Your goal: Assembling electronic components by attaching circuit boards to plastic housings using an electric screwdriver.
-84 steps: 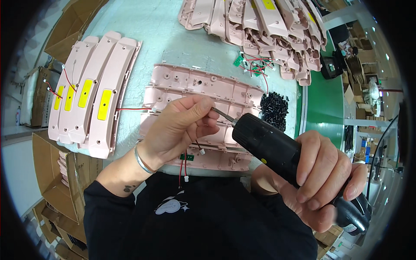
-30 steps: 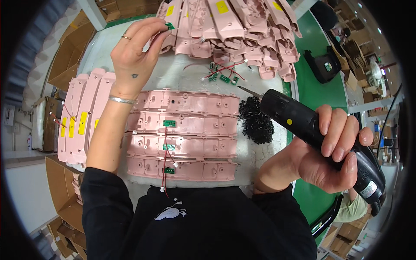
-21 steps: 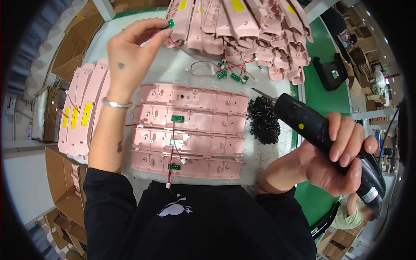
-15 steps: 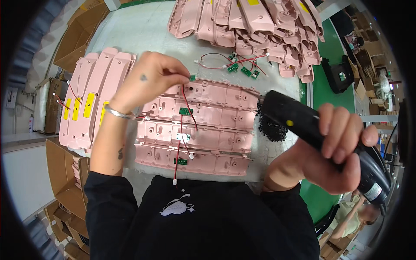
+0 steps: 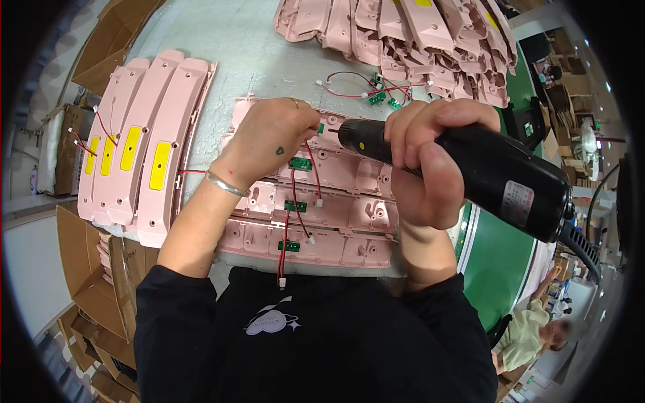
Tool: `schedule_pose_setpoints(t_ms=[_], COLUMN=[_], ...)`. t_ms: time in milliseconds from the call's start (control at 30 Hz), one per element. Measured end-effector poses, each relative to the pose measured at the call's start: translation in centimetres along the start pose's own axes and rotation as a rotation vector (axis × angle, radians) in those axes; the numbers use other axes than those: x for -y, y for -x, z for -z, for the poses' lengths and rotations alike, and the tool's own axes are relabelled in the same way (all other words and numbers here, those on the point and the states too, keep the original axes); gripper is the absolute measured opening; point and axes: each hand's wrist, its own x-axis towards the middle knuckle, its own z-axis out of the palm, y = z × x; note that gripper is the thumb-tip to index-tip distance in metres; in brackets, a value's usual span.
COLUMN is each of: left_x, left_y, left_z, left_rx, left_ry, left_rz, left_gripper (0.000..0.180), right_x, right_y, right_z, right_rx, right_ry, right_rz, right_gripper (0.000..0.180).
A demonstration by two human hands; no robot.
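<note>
My left hand point(image 5: 277, 134) is closed in a pinch over the farthest of several pink plastic shells point(image 5: 342, 248), laid in rows. At its fingertips shows the edge of a small green circuit board point(image 5: 321, 127), with red and black wires hanging below. In my right hand point(image 5: 430, 151) is a black corded electric screwdriver point(image 5: 517, 185), held level, its tip pointing left. Its thin bit is close beside that board; whether they touch, I cannot tell. Nearer shells carry green boards point(image 5: 300, 163) with red-black wires ending in white plugs point(image 5: 282, 282).
Left stand pink covers point(image 5: 161, 127) with yellow stickers. A heap of pink shells point(image 5: 396, 33) lies at the far right, loose wired boards point(image 5: 377, 99) before it. Cardboard boxes point(image 5: 94, 269) flank the table's left side. A person point(image 5: 527, 332) is at the lower right.
My right hand has brought the screwdriver leftward, its bit now beside the board. My left hand has shifted right and lower with the board at its fingertips. The whole view has shifted slightly.
</note>
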Motion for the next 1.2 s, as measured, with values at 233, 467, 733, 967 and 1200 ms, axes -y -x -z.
schedule_pose_setpoints(t_ms=[233,467,733,967,1200], left_x=[0.4,0.4,-0.3,-0.3,0.2], left_y=[0.2,0.2,0.1,0.8,0.6], left_z=[-0.4,-0.5,0.2,-0.1,-0.3], left_rx=[-0.019,-0.029,-0.025,-0.05,-0.011], left_ry=[0.04,0.073,0.074,0.117,-0.03], left_rz=[0.002,0.021,0.031,0.098,-0.069], left_gripper=[0.005,0.005,0.009,0.016,0.011], right_x=[-1.2,-2.7,-3.2,-3.9,-1.9], right_y=[0.0,-0.4,-0.6,-1.0,-1.1], right_z=[-0.2,-0.2,0.5,-0.4,1.0], right_rx=[0.06,0.102,0.238,0.221,0.224], right_ry=[0.008,0.021,0.383,0.229,0.214], right_rz=[0.017,0.004,-0.019,0.216,0.133], right_gripper=[0.029,0.025,0.014,0.024,0.02])
